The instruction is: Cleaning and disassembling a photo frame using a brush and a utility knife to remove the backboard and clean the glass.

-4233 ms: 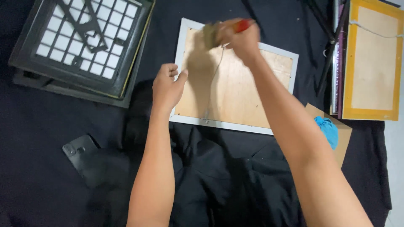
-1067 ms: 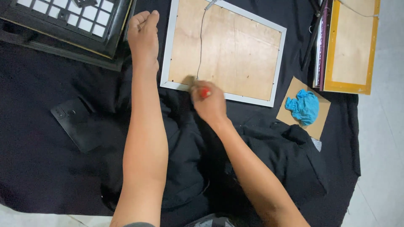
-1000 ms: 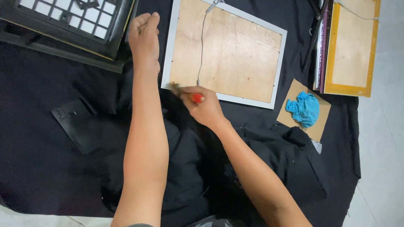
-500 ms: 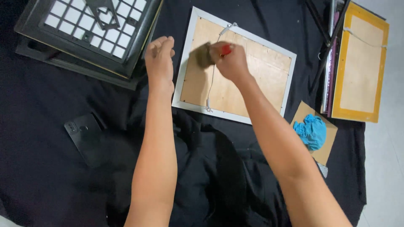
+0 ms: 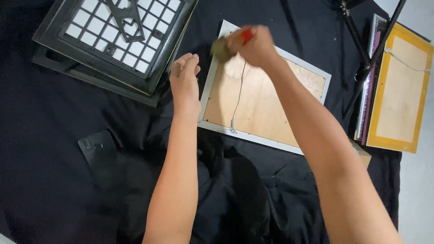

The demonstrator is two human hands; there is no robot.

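Note:
A picture frame [image 5: 266, 140] with a pale grey rim lies face down on black cloth, its wooden back up. A thin cord [image 5: 238, 101] runs down the back to a small knot near the lower rim. My right hand [image 5: 257, 45] is shut on a red-handled brush [image 5: 224, 47], held over the frame's upper left corner; the bristles are blurred. My left hand [image 5: 184, 83] rests on the cloth against the frame's left rim, fingers together and holding nothing.
A stack of dark frames with a white grid [image 5: 113, 40] lies at the upper left. A black phone [image 5: 99, 156] lies at the left. A yellow-rimmed frame [image 5: 400, 90] lies face down at the right, beside black tripod legs [image 5: 370, 58]. A cardboard piece [image 5: 361, 156] peeks past my right arm.
My right hand has swept the brush from the frame's lower left rim up to its upper left corner. My left hand has stayed at the left rim.

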